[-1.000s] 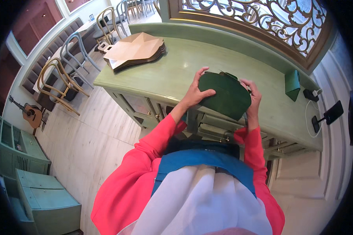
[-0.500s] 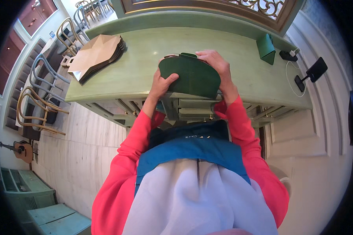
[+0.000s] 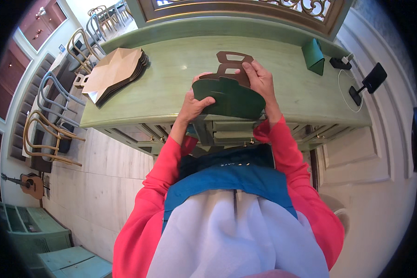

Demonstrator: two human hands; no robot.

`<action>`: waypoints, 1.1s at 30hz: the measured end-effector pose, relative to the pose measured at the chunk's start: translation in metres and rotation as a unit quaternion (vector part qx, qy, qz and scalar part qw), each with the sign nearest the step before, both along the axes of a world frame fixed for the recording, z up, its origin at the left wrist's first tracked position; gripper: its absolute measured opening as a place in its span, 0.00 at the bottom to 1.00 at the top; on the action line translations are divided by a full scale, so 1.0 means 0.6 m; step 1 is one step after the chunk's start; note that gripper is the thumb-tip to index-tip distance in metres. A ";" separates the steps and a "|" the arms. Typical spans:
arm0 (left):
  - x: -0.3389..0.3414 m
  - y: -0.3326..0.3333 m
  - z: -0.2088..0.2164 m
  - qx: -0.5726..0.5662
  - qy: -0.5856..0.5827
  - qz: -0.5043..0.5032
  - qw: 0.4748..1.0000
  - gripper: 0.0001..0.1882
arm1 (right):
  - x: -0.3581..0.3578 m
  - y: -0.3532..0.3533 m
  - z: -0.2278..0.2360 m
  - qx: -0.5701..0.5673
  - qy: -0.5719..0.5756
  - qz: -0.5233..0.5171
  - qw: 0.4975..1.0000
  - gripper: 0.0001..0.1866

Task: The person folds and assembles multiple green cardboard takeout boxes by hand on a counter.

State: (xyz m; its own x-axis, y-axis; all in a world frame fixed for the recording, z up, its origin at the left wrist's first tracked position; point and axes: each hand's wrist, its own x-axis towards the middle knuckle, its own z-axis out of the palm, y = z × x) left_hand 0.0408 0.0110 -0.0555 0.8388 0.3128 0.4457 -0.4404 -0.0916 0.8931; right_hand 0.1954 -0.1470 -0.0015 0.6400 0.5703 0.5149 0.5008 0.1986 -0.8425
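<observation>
Above the front edge of the green counter I hold a dark green cardboard carrier box (image 3: 229, 99) between both hands. Brown cardboard flaps with handle cut-outs (image 3: 234, 65) stand up behind its green face. My left hand (image 3: 194, 103) grips the box's left side, its thumb pressed on the green front. My right hand (image 3: 259, 83) pinches the brown flap at the upper right, thumb against it and the other fingers mostly hidden behind. The box's inside and far side are out of sight.
The green counter (image 3: 171, 88) bears a stack of flat brown cartons (image 3: 113, 72) at left. At right stand a folded green box (image 3: 313, 58), a black charger (image 3: 339, 63) and a phone on a stand (image 3: 374, 78) with a white cable. Chairs (image 3: 46, 134) and a guitar (image 3: 30, 185) are at far left.
The brown handle flaps have come up into view behind the green face. My right hand has shifted onto the flap. The box sits slightly lower and further right.
</observation>
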 end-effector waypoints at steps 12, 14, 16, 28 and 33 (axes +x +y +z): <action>-0.004 0.000 0.000 -0.034 0.011 0.025 0.999 0.24 | -0.006 -0.013 0.018 -0.015 -0.422 0.066 0.904 0.14; -0.001 -0.003 0.003 -0.036 -0.014 0.032 0.999 0.22 | -0.021 -0.014 0.026 -0.017 -0.417 0.066 0.906 0.13; -0.002 -0.006 0.003 -0.026 -0.034 0.038 0.998 0.20 | -0.030 -0.014 0.028 -0.018 -0.413 0.060 0.909 0.13; -0.001 -0.006 0.010 0.080 -0.044 0.121 0.989 0.16 | -0.020 -0.011 0.021 -0.018 -0.385 0.114 0.916 0.15; -0.001 -0.012 0.013 0.018 -0.035 0.116 0.992 0.16 | -0.031 -0.016 0.027 -0.012 -0.180 0.197 0.964 0.15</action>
State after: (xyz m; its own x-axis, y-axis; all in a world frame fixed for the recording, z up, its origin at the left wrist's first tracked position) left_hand 0.0402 0.0037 -0.0479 0.7126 0.4778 0.5137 -0.4638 -0.2285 0.8560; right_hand 0.1770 -0.1568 0.0150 0.1543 0.7468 0.6469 0.6506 0.4159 -0.6354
